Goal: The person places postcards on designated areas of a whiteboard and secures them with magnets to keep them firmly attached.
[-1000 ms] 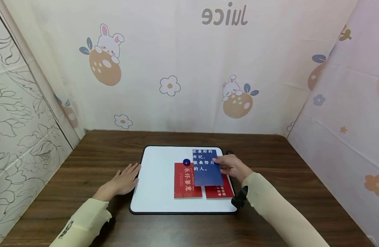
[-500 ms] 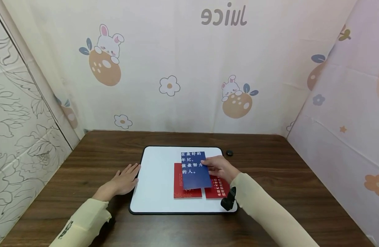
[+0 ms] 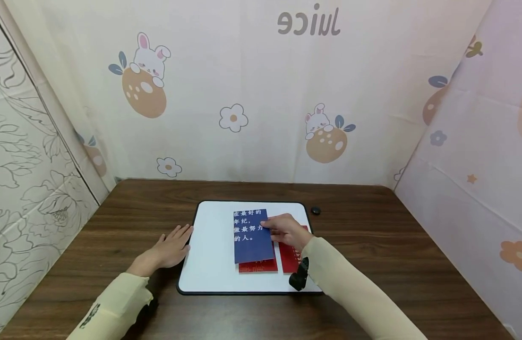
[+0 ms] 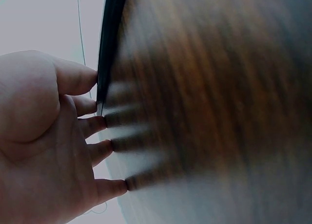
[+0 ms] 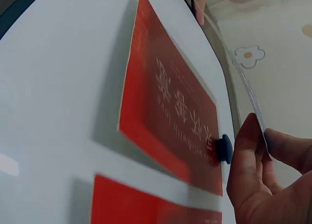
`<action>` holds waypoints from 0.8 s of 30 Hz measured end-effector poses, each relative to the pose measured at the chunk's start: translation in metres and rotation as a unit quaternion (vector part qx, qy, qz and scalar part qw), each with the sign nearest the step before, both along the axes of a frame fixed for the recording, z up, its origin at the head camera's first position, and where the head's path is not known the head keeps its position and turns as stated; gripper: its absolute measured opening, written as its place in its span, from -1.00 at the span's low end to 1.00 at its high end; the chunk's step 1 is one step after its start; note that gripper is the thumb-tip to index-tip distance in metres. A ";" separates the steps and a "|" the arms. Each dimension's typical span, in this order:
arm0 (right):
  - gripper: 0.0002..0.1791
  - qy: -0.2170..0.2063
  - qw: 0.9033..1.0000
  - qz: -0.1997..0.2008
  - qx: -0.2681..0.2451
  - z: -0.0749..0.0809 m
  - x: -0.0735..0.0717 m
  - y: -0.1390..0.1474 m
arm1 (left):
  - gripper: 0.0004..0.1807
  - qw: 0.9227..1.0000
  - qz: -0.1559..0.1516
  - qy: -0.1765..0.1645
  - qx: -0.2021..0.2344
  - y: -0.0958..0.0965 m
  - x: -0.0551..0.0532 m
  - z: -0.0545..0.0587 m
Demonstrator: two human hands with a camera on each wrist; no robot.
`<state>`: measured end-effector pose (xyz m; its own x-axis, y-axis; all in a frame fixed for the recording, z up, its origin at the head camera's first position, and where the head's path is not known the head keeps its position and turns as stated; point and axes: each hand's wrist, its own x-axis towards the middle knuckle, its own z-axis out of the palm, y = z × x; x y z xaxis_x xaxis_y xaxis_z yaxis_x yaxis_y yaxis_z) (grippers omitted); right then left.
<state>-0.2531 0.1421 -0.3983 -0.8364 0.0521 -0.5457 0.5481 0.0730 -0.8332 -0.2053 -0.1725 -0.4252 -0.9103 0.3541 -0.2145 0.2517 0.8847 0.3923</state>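
My right hand [image 3: 287, 229] pinches the right edge of a blue card [image 3: 252, 248] with white lettering, thumb on one face and fingers behind. In the right wrist view this card shows nearly edge-on, raised above the whiteboard [image 3: 211, 264]. Below it lies a red card [image 5: 165, 102] with pale lettering, mostly covered in the head view. A round blue magnet [image 5: 224, 148] sits at that card's top edge. A second red card [image 3: 289, 259] lies to its right, partly behind my right hand. My left hand [image 3: 171, 248] rests flat with straight fingers, fingertips at the whiteboard's left edge.
The black-rimmed whiteboard lies on a dark wooden table [image 3: 226, 316]. A small black round piece [image 3: 315, 210] is on the table past the board's upper right corner. A printed curtain [image 3: 252, 156] hangs behind the table's far edge, with more cloth at both sides.
My right hand has carried the blue card leftwards over the board, from the right red card across to the left one, covering most of it. My left hand has stayed put.
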 end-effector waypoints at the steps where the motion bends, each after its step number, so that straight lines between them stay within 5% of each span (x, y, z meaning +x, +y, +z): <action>1: -0.52 0.000 1.000 -0.001 0.001 0.000 0.000 -0.003 | -0.38 1.000 0.000 0.000 0.000 0.000 0.000 0.000; 24: -0.61 0.039 0.998 0.041 0.015 -0.002 0.005 -0.063 | -0.37 1.000 0.019 0.003 -0.024 0.003 -0.002 -0.002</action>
